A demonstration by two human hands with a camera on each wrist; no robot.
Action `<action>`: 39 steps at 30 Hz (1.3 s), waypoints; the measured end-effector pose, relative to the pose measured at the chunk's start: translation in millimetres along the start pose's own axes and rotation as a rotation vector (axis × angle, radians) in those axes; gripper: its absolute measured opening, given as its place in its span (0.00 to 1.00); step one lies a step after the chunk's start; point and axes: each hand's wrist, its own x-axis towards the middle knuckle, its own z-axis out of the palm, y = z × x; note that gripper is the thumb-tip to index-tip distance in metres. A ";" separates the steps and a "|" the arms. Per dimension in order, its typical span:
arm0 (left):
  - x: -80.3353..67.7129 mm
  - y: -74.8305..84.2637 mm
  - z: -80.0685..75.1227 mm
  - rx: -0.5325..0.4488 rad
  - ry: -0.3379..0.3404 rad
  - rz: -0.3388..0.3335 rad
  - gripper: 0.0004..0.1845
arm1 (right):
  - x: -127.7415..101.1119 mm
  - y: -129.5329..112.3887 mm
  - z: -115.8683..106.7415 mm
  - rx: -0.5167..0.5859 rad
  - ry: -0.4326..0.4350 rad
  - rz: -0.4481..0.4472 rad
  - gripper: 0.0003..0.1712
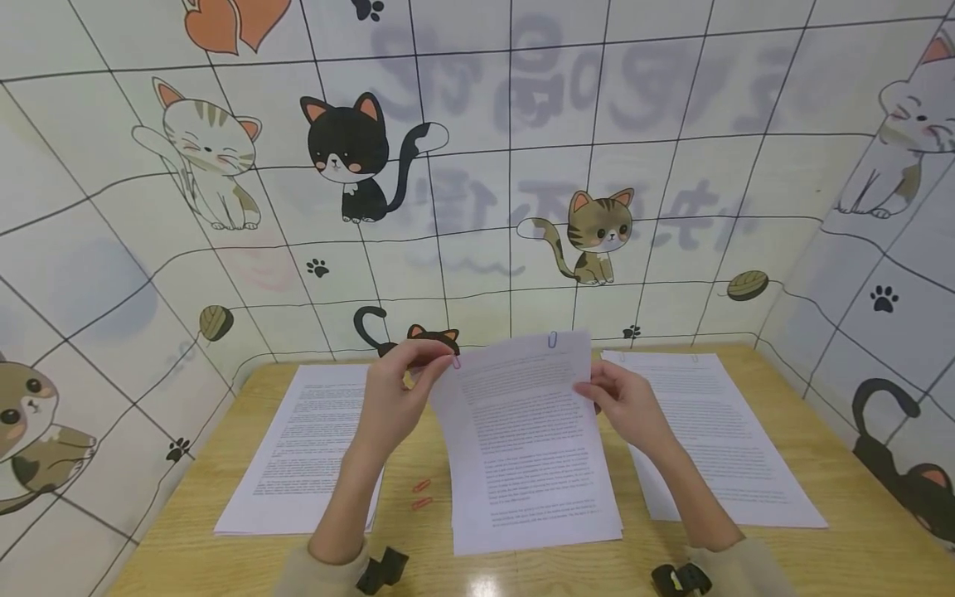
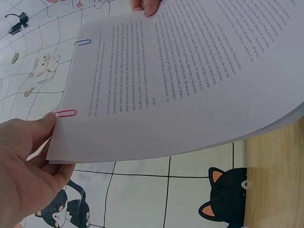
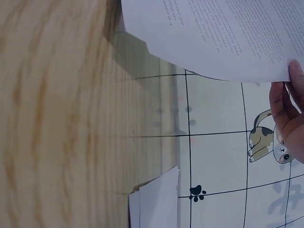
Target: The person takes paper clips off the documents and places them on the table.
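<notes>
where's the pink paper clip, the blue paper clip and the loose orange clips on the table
pink paper clip [image 2: 66,113], left wrist view, middle of its loop
blue paper clip [image 2: 82,42], left wrist view, middle of its loop
loose orange clips [image 1: 421,493], head view, between the two

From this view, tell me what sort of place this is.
Likely a small paperwork desk nook: a wooden table boxed in by cartoon-cat wall panels, printed stacks lying flat, loose paper clips, and both hands lifting a clipped sheaf.

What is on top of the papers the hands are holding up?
Two clips sit on the held papers' top edge: a pink paper clip and a blue paper clip. Their back halves are hidden.
</notes>
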 end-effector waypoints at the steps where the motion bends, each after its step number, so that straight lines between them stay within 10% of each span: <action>1: -0.1 0.2 0.2 0.001 0.003 -0.002 0.04 | -0.1 -0.3 0.2 0.002 -0.001 0.001 0.06; 21: -1.2 2.0 10.5 -0.040 0.070 0.002 0.05 | 0.1 -1.9 0.4 -0.015 -0.005 -0.021 0.04; 39: 2.6 9.7 9.2 -0.207 0.282 -0.070 0.01 | 1.0 2.3 -1.3 -0.033 0.003 0.002 0.05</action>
